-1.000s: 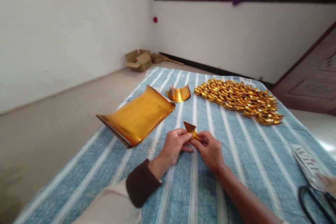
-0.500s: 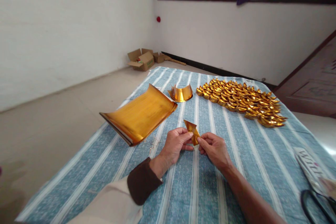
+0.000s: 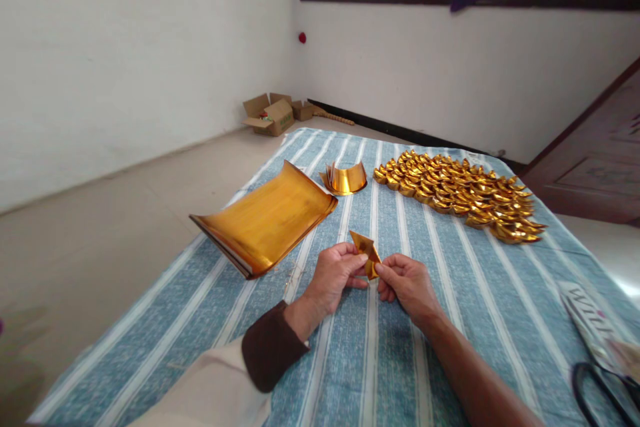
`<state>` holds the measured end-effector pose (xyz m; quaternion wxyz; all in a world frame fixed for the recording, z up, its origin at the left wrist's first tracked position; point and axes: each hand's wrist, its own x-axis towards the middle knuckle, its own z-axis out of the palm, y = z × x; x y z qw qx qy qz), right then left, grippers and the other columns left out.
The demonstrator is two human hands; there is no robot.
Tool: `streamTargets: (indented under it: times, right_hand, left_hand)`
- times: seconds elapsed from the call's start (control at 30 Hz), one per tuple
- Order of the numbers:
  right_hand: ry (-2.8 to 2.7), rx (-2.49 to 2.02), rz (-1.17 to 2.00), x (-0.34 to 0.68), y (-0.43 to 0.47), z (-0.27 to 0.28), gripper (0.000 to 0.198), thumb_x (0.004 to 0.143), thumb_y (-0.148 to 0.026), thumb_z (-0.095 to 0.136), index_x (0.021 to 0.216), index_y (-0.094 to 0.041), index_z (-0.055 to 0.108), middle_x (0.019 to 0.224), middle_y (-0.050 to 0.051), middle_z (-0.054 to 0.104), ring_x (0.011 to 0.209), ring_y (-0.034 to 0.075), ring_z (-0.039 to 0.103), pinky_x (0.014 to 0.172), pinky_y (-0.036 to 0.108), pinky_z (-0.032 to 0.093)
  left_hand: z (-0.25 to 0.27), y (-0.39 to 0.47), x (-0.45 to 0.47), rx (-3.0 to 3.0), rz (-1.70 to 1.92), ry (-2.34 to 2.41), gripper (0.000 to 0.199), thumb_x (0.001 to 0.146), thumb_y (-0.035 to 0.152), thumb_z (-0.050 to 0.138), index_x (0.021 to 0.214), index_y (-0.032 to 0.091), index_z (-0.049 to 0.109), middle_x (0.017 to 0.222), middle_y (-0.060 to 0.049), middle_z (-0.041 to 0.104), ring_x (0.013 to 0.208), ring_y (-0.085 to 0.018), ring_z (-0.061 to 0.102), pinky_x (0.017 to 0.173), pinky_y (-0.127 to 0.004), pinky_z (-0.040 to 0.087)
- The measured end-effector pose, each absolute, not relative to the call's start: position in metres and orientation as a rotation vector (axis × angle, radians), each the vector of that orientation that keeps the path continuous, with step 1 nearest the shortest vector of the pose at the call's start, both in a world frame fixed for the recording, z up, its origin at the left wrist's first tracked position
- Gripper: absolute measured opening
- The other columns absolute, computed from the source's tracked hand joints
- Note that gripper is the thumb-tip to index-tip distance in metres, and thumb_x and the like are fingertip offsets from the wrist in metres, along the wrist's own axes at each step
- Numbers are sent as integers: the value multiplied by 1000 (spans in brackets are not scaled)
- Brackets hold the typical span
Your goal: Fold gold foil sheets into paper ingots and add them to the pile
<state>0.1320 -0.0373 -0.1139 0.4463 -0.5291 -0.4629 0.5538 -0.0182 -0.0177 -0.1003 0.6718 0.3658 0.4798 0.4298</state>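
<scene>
A small folded piece of gold foil paper [image 3: 363,245] is pinched between both hands above the striped cloth. My left hand [image 3: 338,275] grips its left side, thumb on top. On the lower right edge, the thumb and fingertips of my right hand [image 3: 406,281] are closed. Part of the paper is hidden behind the fingers. Left of my hands lies a stack of large gold paper sheets [image 3: 270,217], its edges curling up. Beyond it stands a smaller curved stack of gold paper [image 3: 347,179]. Many folded gold paper ingots [image 3: 450,183] sit in rows at the far right.
A blue and white striped cloth [image 3: 395,360] covers the table. Scissors with black handles [image 3: 595,380] lie at the near right on printed material. An open cardboard box [image 3: 273,113] is on the floor by the far corner, and a wooden door [image 3: 595,153] is at the right.
The folded gold paper has shifted very slightly between my fingers. Both hands keep nearly the same place and grip, and nothing else has visibly moved.
</scene>
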Motion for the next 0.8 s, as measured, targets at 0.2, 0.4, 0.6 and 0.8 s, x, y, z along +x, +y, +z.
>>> streamTargets:
  times: [0.2, 0.4, 0.6, 0.8]
  right_hand:
    - [-1147, -1319, 1374, 132, -38, -115, 43, 69, -58, 70, 66, -18, 55, 47, -2, 60, 38, 9, 52, 38, 20, 37]
    - [-1169, -1310, 1378, 133, -38, -116, 41, 71, -57, 69, 67, -18, 56, 49, -1, 62, 39, 10, 53, 39, 20, 38]
    - [-1193, -1349, 1365, 133, -39, -112, 39, 70, -55, 70, 68, -18, 58, 49, -2, 61, 40, 10, 54, 41, 21, 41]
    - [-1179, -1309, 1419, 132, -39, -112, 39, 69, -55, 70, 65, -18, 56, 47, -2, 61, 38, 9, 51, 40, 20, 39]
  left_hand:
    - [-100, -18, -19, 841, 962, 1085, 18, 72, 21, 69, 85, 12, 62, 81, -9, 71, 64, -15, 68, 46, -18, 52]
    - [-100, -18, -20, 859, 957, 1067, 20, 72, 21, 68, 89, 12, 65, 80, -8, 71, 64, -15, 68, 47, -19, 52]
    - [-99, -19, -20, 891, 968, 1079, 21, 70, 25, 71, 86, 12, 66, 77, -7, 71, 65, -16, 68, 51, -21, 51]
    - [-98, -19, -19, 932, 961, 1074, 22, 70, 24, 70, 89, 13, 67, 82, -7, 71, 69, -16, 68, 52, -20, 51]
